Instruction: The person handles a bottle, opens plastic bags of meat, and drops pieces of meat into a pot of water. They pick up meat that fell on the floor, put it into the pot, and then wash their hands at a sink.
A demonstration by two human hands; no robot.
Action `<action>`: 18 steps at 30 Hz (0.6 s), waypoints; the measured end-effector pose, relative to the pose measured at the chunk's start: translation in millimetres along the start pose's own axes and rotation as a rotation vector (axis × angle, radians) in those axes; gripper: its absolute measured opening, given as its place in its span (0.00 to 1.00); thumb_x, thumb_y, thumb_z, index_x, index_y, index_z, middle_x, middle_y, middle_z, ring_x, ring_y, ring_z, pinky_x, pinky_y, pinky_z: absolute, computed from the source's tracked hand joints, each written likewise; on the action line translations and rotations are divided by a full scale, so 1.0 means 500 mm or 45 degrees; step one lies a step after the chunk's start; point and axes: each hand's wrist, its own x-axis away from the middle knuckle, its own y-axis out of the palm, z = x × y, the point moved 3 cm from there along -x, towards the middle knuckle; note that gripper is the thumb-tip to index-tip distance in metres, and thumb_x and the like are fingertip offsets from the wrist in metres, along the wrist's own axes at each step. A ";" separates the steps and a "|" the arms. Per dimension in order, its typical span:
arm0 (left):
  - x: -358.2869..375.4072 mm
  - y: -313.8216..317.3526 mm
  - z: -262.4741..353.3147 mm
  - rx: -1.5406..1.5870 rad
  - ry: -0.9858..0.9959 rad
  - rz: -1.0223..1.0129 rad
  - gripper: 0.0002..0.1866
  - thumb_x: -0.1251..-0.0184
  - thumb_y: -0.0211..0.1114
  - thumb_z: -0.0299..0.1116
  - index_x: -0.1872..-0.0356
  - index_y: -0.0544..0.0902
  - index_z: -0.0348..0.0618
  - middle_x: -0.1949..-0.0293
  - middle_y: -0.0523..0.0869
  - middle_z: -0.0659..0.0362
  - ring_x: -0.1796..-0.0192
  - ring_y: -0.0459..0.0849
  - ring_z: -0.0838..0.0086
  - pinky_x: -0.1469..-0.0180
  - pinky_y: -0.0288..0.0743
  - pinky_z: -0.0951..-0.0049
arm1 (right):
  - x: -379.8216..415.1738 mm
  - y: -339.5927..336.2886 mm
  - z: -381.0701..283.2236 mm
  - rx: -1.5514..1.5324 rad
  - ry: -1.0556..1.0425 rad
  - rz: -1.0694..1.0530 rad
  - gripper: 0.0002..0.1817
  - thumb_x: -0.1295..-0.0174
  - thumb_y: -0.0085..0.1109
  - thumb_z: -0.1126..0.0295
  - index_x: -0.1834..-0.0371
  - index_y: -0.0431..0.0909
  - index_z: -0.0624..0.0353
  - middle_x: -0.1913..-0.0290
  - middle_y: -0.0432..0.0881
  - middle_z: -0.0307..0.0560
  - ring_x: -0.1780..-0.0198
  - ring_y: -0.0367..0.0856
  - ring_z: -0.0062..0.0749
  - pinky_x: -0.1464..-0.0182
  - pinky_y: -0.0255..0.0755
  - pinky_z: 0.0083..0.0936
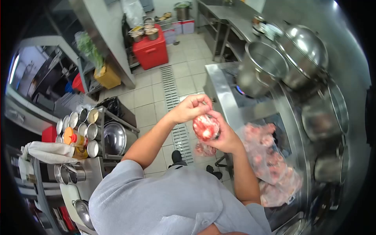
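A chunk of raw red-and-white meat (205, 127) sits in my right hand (227, 135), whose fingers curl round its side. Just above the chunk is my left hand (192, 107), its fingers closed in a pinch near the right fingertips; I cannot tell what they pinch. Below the chunk, more raw meat in clear plastic (205, 149) shows past my right hand. To the right, clear plastic bags of raw meat and bones (274, 166) lie along the steel stove top.
A tall steel pot (260, 70) stands over a blue flame on the stove (225, 88). Large pans (325, 111) lean at the right wall. Ahead are a floor drain grate (170, 88) and a red cooler (150, 51). On the left, a rack holds steel containers (92, 131) and bottles.
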 end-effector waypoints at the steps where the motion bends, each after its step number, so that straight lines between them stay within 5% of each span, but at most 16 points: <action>1: 0.029 -0.031 0.011 0.003 -0.014 0.057 0.06 0.32 0.60 0.30 0.62 0.76 0.39 0.72 0.78 0.68 0.70 0.74 0.90 0.68 0.69 0.85 | -0.038 0.020 0.008 0.018 0.032 -0.043 0.44 0.58 0.74 0.73 0.35 0.61 0.58 0.43 0.74 0.51 0.41 0.74 0.37 0.38 0.66 0.31; 4: 0.114 -0.122 0.025 -0.061 0.165 0.360 0.05 0.32 0.61 0.30 0.63 0.77 0.39 0.76 0.79 0.69 0.74 0.73 0.91 0.73 0.66 0.86 | -0.146 0.091 0.040 0.033 0.012 -0.166 0.41 0.55 0.72 0.74 0.35 0.62 0.57 0.45 0.76 0.48 0.42 0.75 0.34 0.40 0.67 0.29; 6: 0.175 -0.184 0.045 -0.208 0.347 0.811 0.05 0.34 0.62 0.28 0.62 0.77 0.38 0.76 0.78 0.69 0.75 0.73 0.91 0.74 0.67 0.85 | -0.219 0.144 0.051 0.133 0.070 -0.193 0.37 0.53 0.71 0.74 0.38 0.63 0.56 0.47 0.77 0.45 0.46 0.77 0.30 0.41 0.69 0.27; 10: 0.273 -0.266 0.083 -0.389 0.687 1.312 0.03 0.36 0.63 0.24 0.62 0.80 0.38 0.76 0.82 0.65 0.73 0.76 0.88 0.72 0.69 0.84 | -0.358 0.249 0.112 -0.210 -0.058 -0.256 0.40 0.54 0.72 0.77 0.36 0.60 0.55 0.43 0.72 0.45 0.43 0.72 0.29 0.40 0.67 0.28; 14: 0.363 -0.338 0.117 -0.764 0.608 1.455 0.04 0.35 0.63 0.25 0.62 0.80 0.37 0.74 0.84 0.63 0.71 0.78 0.87 0.71 0.72 0.84 | -0.476 0.351 0.135 -0.535 0.082 -0.440 0.44 0.56 0.73 0.80 0.34 0.58 0.58 0.41 0.70 0.42 0.41 0.69 0.26 0.38 0.65 0.27; 16: 0.388 -0.387 0.106 -0.323 0.721 1.497 0.04 0.34 0.62 0.25 0.61 0.79 0.37 0.72 0.84 0.64 0.71 0.78 0.87 0.70 0.71 0.85 | -0.516 0.378 0.155 -0.605 0.170 -0.626 0.44 0.56 0.75 0.76 0.34 0.59 0.60 0.42 0.71 0.39 0.41 0.69 0.25 0.38 0.65 0.25; 18: 0.424 -0.429 0.097 -0.295 0.685 1.563 0.06 0.33 0.62 0.26 0.59 0.77 0.37 0.71 0.83 0.64 0.70 0.77 0.89 0.70 0.68 0.87 | -0.556 0.397 0.170 -0.551 0.115 -0.704 0.44 0.56 0.76 0.76 0.35 0.60 0.60 0.43 0.71 0.39 0.41 0.69 0.24 0.39 0.65 0.25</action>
